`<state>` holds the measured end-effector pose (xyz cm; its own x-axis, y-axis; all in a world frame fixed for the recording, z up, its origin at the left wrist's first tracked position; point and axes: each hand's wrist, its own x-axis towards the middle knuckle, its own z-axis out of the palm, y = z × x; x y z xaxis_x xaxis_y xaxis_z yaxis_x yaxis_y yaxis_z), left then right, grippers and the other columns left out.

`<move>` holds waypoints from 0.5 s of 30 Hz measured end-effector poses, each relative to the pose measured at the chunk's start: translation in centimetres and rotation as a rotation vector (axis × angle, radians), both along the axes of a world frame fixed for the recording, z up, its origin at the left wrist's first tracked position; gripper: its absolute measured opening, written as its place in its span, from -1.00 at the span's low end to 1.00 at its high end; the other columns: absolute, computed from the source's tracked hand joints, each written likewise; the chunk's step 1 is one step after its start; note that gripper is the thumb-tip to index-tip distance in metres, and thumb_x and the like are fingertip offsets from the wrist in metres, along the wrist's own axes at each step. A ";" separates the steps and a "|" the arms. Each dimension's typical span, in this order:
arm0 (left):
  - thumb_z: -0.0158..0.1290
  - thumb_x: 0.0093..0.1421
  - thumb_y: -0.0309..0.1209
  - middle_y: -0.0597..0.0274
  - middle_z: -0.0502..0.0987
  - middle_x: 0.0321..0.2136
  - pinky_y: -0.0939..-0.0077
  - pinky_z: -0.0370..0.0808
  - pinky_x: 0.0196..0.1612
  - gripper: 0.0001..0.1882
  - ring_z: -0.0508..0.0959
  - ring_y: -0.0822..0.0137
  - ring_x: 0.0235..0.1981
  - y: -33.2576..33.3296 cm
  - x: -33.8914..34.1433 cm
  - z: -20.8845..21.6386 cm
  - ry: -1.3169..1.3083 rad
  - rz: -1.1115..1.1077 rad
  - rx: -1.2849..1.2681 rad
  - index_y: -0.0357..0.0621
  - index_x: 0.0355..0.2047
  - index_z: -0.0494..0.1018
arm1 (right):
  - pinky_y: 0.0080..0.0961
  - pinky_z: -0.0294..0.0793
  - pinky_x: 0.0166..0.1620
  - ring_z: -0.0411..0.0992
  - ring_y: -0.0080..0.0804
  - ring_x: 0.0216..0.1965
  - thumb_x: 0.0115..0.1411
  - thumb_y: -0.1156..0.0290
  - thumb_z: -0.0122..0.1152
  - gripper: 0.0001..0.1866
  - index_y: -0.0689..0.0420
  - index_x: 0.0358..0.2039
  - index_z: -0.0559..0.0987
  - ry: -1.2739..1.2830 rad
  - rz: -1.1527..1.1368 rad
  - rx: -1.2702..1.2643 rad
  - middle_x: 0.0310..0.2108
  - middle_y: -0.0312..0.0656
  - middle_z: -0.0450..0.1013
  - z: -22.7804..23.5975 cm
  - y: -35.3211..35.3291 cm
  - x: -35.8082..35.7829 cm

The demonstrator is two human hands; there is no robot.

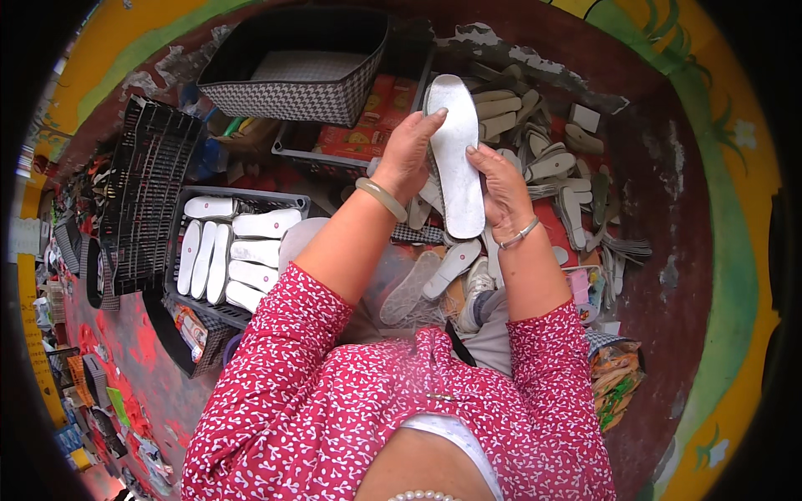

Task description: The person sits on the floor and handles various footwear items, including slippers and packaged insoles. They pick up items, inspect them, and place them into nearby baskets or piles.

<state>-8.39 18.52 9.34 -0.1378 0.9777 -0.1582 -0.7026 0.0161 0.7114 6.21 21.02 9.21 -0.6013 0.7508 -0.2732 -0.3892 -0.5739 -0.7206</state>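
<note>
A white shoe insole (456, 167) is held up in front of me between both hands, its toe end pointing away. My left hand (408, 150) grips its left edge, thumb lying on the white face. On the right edge, lower down, my right hand (501, 185) pinches it with the thumb on top. The fingers behind the insole are hidden. Below it, near my lap, lie a loose white insole (452, 270) and a greyish, clear-looking insole shape (409, 288). A heap of insoles (547, 159) spreads beyond my right hand.
To the left, a dark plastic crate (305, 203) holds white insoles in rows. A black slatted crate (154, 196) stands beside it. At the far side are a houndstooth basket (292, 102) and a crate with red boxes (368, 125). A bag of orange scraps (616, 380) sits right.
</note>
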 end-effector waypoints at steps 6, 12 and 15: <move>-0.14 0.24 -0.30 0.00 0.49 -0.25 0.31 0.47 -0.15 -0.66 0.52 0.19 -0.25 0.7 -1.3 -1.9 -0.028 -0.086 0.029 -0.33 -0.11 0.32 | -0.59 0.44 -0.22 0.45 -0.52 -0.31 0.20 0.37 -0.01 -0.69 0.29 -0.11 0.40 -0.221 0.219 0.259 -0.27 -0.21 0.46 0.1 -0.9 0.3; -0.26 0.27 -0.35 -0.17 0.38 -0.08 0.14 0.31 0.09 -0.60 0.39 -0.03 0.00 0.6 -0.5 -0.6 -0.178 0.096 0.293 -0.39 0.03 0.17 | -0.65 0.45 -0.31 0.46 -0.55 -0.37 0.20 0.27 0.03 -0.64 0.32 -0.12 0.40 -0.394 0.236 0.513 -0.33 -0.19 0.47 -0.1 -0.4 1.5; 0.05 0.09 -0.21 -0.06 0.39 -0.04 0.07 0.24 0.12 -0.38 0.38 -0.02 0.00 1.2 -1.3 0.4 -0.268 0.064 0.364 -0.29 0.09 0.17 | -0.71 0.47 -0.41 0.46 -0.56 -0.52 0.19 0.27 0.07 -0.62 0.32 -0.11 0.40 -0.254 0.312 0.365 -0.41 -0.20 0.47 2.1 -0.3 3.2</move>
